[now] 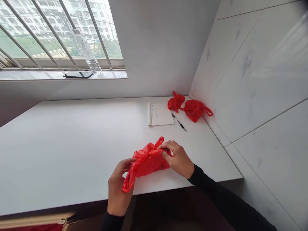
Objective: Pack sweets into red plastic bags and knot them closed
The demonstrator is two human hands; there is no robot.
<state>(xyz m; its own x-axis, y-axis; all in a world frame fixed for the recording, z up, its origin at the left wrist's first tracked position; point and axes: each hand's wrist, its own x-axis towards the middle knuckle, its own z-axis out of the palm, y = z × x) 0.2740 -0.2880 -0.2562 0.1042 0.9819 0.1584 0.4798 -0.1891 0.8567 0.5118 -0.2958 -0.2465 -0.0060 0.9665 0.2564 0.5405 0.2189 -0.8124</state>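
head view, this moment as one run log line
left hand: holding front red bag, left end | right hand: holding same bag, right end | behind: two red bags, notepad, pen

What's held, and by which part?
Crumpled, thin red plastic bag: left hand holds its left side, beside the drooping handle loop; right hand pinches its upper right edge.

the held, knotted plastic bag (152, 164) is bright red, the flat surface (72, 144) plain white, the rectangular paper notepad (163, 116) white with dark rows, the wall tiles (255, 70) white veined grey.
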